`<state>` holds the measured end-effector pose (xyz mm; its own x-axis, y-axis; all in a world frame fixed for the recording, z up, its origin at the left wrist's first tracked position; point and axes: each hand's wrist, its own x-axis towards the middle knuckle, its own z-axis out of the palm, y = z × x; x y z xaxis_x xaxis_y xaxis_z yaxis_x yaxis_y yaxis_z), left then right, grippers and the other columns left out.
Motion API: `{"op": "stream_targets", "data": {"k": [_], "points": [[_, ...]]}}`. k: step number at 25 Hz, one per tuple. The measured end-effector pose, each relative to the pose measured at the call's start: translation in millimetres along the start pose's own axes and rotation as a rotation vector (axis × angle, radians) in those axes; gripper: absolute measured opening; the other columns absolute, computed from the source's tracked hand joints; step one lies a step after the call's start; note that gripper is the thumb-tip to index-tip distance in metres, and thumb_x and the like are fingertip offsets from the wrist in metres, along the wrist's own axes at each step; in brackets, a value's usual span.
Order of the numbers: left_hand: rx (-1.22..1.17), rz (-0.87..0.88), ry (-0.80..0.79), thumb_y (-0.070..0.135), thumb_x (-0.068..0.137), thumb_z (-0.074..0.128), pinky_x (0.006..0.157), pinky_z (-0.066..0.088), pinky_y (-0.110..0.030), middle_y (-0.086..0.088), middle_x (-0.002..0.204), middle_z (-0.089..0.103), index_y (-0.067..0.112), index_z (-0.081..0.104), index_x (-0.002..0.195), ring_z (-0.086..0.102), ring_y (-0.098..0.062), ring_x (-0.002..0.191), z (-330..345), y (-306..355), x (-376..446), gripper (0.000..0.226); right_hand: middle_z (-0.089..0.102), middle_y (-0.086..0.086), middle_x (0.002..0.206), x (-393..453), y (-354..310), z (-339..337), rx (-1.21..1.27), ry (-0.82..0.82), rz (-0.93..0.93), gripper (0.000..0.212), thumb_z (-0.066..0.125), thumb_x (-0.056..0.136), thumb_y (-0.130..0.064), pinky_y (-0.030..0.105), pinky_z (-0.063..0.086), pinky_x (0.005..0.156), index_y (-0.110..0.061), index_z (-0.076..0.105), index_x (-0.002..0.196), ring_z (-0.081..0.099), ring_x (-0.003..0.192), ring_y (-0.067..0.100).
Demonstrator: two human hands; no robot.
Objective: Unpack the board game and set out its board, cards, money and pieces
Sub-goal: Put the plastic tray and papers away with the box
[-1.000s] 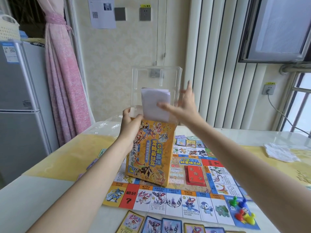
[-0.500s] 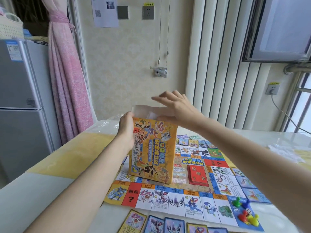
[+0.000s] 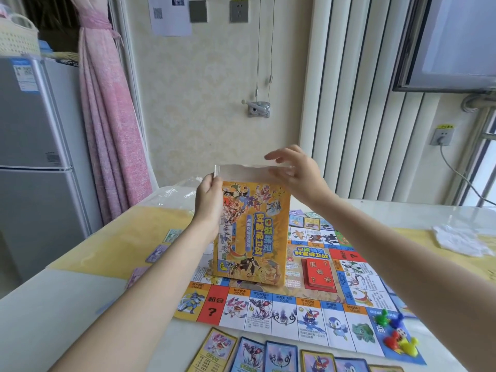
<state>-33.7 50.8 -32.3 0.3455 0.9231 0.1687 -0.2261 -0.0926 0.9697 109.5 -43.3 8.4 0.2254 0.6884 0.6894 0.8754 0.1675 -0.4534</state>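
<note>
At frame centre the yellow game box (image 3: 252,234) stands upright on the board (image 3: 308,312), the left hand (image 3: 209,200) gripping its upper left edge while the right hand (image 3: 298,174), fingers loosely spread, touches the clear tray (image 3: 249,173) protruding from its top.

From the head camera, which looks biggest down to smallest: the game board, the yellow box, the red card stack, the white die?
1. game board
2. yellow box, though held nearer the camera
3. red card stack
4. white die

A home living space: a refrigerator (image 3: 35,162) stands left of the tabletop (image 3: 88,285), a tied pink curtain (image 3: 110,124) just beside it, a window (image 3: 456,41) at right.
</note>
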Motion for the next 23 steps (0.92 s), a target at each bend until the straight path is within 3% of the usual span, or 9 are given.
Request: {"op": "stream_targets", "data": {"k": [2,5,8,10,12,15,19,21,23], "points": [[-0.021,0.036,-0.048,0.022,0.100,0.037,0.099,0.031,-0.029,0.016,0.109,0.052,0.016,0.048,0.130,0.045,-0.006,0.108,-4,-4,2,0.032,0.052,0.000,0.108,-9,10,-2,0.063,0.001,0.069,0.022,0.059,0.088,-0.008,0.031,0.049,0.091,-0.013,0.065,0.109,0.054,0.101,0.014],[-0.084,0.054,-0.098,0.021,0.099,0.041,0.110,0.032,-0.036,-0.003,0.131,0.056,0.010,0.053,0.127,0.047,-0.017,0.126,-9,-6,4,0.032,0.050,0.002,0.109,-21,17,-8,0.088,0.019,0.120,0.021,0.059,0.089,-0.017,0.032,0.050,0.091,-0.017,0.066,0.109,0.055,0.101,0.018],[-0.092,0.017,-0.085,0.021,0.099,0.040,0.097,0.042,-0.033,-0.005,0.110,0.063,0.011,0.060,0.105,0.056,-0.020,0.106,-11,-3,5,0.023,0.045,0.001,0.106,-21,11,-16,0.041,-0.054,0.097,0.026,0.059,0.089,-0.020,0.016,0.047,0.080,-0.019,0.065,0.114,0.053,0.088,0.012],[-0.070,-0.057,-0.008,0.024,0.094,0.040,0.079,0.040,-0.034,-0.007,0.087,0.052,0.014,0.053,0.088,0.049,-0.022,0.087,-7,6,5,0.018,0.044,0.002,0.105,-19,5,-24,0.139,-0.133,0.119,0.028,0.060,0.088,-0.015,0.008,0.044,0.070,-0.019,0.063,0.116,0.050,0.083,0.005],[-0.096,-0.183,0.069,0.029,0.086,0.039,0.079,0.040,-0.034,-0.009,0.088,0.045,0.013,0.047,0.088,0.046,-0.024,0.085,-2,15,8,0.018,0.048,0.004,0.109,-19,3,-30,0.267,-0.200,0.170,0.028,0.062,0.086,-0.013,0.011,0.045,0.071,-0.020,0.064,0.113,0.054,0.090,0.009],[-0.154,-0.336,0.034,0.028,0.080,0.042,0.092,0.043,-0.041,-0.009,0.090,0.053,0.015,0.045,0.082,0.053,-0.025,0.085,0,28,12,0.014,0.051,0.011,0.114,-24,4,-37,0.320,-0.194,0.193,0.025,0.067,0.082,-0.013,0.017,0.047,0.076,-0.023,0.066,0.104,0.057,0.097,0.015],[-0.186,-0.448,-0.032,0.024,0.081,0.047,0.065,0.041,-0.028,-0.002,0.066,0.050,0.015,0.045,0.071,0.048,-0.019,0.060,-12,37,14,0.013,0.051,0.001,0.100,-26,-2,-48,0.191,-0.184,0.103,0.017,0.070,0.079,-0.013,0.015,0.045,0.069,-0.028,0.064,0.086,0.057,0.082,0.013],[-0.198,-0.487,-0.132,0.023,0.073,0.049,0.062,0.035,-0.029,0.000,0.067,0.044,0.016,0.046,0.071,0.042,-0.016,0.060,-20,36,15,0.007,0.051,-0.002,0.098,-28,-4,-49,0.184,-0.212,0.090,0.018,0.070,0.079,-0.012,0.020,0.049,0.074,-0.027,0.063,0.084,0.058,0.086,0.014],[-0.216,-0.486,-0.230,0.022,0.071,0.050,0.065,0.032,-0.030,0.000,0.068,0.043,0.017,0.049,0.074,0.040,-0.016,0.063,-26,30,15,0.006,0.052,0.009,0.105,-31,-6,-46,0.273,-0.221,0.131,0.021,0.068,0.080,-0.009,0.026,0.048,0.081,-0.029,0.062,0.081,0.059,0.096,0.020]]}}
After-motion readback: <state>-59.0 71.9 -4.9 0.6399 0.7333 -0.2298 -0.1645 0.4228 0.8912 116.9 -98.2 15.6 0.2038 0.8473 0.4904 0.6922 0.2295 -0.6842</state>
